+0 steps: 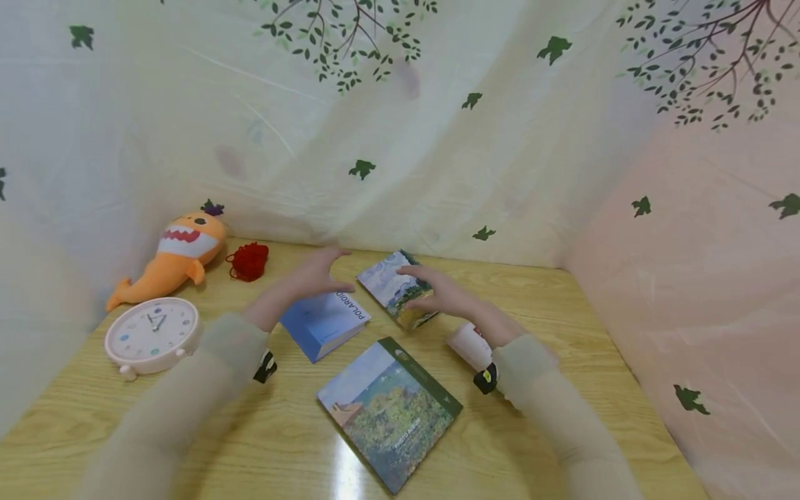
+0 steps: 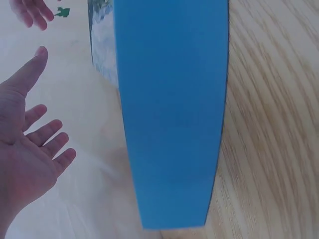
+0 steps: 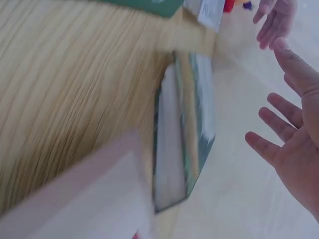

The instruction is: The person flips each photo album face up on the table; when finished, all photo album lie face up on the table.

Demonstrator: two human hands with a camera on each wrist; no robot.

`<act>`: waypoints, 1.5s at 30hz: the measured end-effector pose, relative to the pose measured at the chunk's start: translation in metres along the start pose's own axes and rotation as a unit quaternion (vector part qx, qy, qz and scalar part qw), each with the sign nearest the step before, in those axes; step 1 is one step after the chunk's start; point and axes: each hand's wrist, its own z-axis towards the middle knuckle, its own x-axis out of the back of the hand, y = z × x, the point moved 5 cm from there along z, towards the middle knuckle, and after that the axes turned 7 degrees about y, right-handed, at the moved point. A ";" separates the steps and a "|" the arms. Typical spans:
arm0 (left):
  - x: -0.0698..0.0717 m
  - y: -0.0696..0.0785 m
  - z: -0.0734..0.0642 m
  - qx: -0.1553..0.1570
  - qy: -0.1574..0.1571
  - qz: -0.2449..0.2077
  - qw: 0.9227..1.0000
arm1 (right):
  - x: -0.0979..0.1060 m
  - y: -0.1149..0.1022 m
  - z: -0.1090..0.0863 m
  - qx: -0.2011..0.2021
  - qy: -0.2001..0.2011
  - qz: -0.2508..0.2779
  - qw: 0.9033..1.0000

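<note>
My left hand [image 1: 315, 274] is over the far edge of a blue book [image 1: 325, 321] lettered POLAROID, its fingers spread and holding nothing. Thumb and fingers apart, my right hand [image 1: 445, 293] hovers over a smaller book with a painted landscape cover [image 1: 390, 281]. Both palms face inward across a gap. In the left wrist view, the blue spine [image 2: 174, 114] fills the middle, beside my left hand [image 2: 27, 137]. From the right wrist, the thick pages [image 3: 169, 144] of the painted book show left of my empty right hand [image 3: 299, 129].
A photo album [image 1: 394, 417] lies at the front middle. Under my right wrist is a pale pink object [image 1: 470, 345], partly hidden. At the left are a pink clock [image 1: 153, 335], an orange plush shark [image 1: 178, 257] and red yarn [image 1: 248, 262]. A printed curtain [image 1: 400, 173] stands behind.
</note>
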 end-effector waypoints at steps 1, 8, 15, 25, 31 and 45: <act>-0.004 0.003 0.002 -0.001 -0.006 -0.006 1.000 | 0.003 0.006 -0.003 -0.006 0.006 0.004 1.000; -0.029 0.019 0.018 -0.020 -0.025 -0.027 0.999 | 0.022 0.035 -0.029 -0.045 0.033 0.002 0.998; -0.047 0.024 0.032 -0.019 -0.037 -0.016 0.999 | 0.025 0.063 -0.042 -0.086 0.027 -0.038 0.995; -0.064 0.019 0.035 0.002 -0.068 -0.019 0.997 | 0.016 0.095 -0.046 -0.122 0.001 -0.033 0.992; -0.071 0.014 0.036 0.005 -0.080 -0.015 0.997 | 0.011 0.107 -0.046 -0.128 -0.013 -0.028 0.991; -0.075 0.006 0.031 0.017 -0.108 -0.028 0.994 | 0.008 0.109 -0.039 -0.125 -0.013 -0.004 0.992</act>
